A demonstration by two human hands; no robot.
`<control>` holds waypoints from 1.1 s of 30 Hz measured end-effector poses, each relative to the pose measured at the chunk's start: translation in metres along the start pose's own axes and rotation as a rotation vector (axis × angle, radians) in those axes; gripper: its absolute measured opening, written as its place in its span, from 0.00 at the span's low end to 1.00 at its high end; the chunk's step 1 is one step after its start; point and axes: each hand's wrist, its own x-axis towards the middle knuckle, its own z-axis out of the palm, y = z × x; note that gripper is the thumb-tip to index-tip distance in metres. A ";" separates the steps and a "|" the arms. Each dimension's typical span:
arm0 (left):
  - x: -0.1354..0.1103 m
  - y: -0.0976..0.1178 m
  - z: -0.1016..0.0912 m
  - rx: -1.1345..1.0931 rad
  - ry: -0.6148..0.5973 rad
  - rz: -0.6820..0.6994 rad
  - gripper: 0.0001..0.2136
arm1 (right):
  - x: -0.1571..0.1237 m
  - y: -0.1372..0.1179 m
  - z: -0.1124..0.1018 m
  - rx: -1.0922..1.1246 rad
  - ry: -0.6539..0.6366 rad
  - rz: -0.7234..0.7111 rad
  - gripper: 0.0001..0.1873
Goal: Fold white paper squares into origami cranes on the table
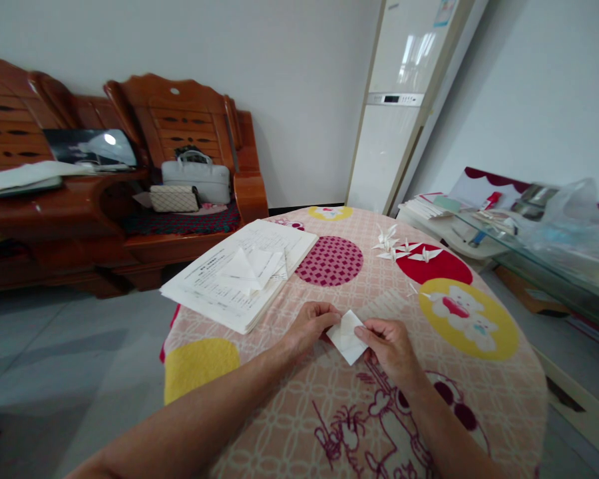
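A small folded square of white paper (pixel 348 340), turned with a corner toward me, is held just above the tablecloth between both hands. My left hand (pixel 315 326) pinches its left corner between thumb and fingers. On the opposite side, my right hand (pixel 387 342) grips the right corner, its thumb lying on the top face. Several folded white paper cranes (pixel 424 254) stand farther back on the right of the table. A strip of printed paper (pixel 387 304) lies flat just beyond my hands.
A thick stack of printed sheets (pixel 214 286) lies at the left, with folded white paper pieces (pixel 247 267) on top. The round table wears a patterned cloth (pixel 279 426). Right of it is a glass-topped stand (pixel 509 256) with a plastic bag; wooden chairs (pixel 180 120) stand behind left.
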 end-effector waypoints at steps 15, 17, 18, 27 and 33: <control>0.003 -0.001 -0.005 0.211 0.012 0.089 0.11 | -0.003 0.001 0.001 -0.209 0.019 -0.170 0.20; 0.003 0.000 -0.005 0.228 0.015 0.095 0.11 | -0.003 0.001 0.001 -0.215 0.018 -0.165 0.20; 0.003 0.001 -0.004 0.230 0.014 0.092 0.11 | -0.003 0.001 0.001 -0.215 0.017 -0.163 0.20; 0.003 0.001 -0.006 0.272 0.017 0.083 0.09 | -0.001 0.000 0.002 -0.178 -0.006 -0.110 0.19; 0.004 -0.003 -0.006 0.279 -0.004 0.096 0.09 | -0.003 0.000 0.003 -0.182 -0.013 -0.098 0.18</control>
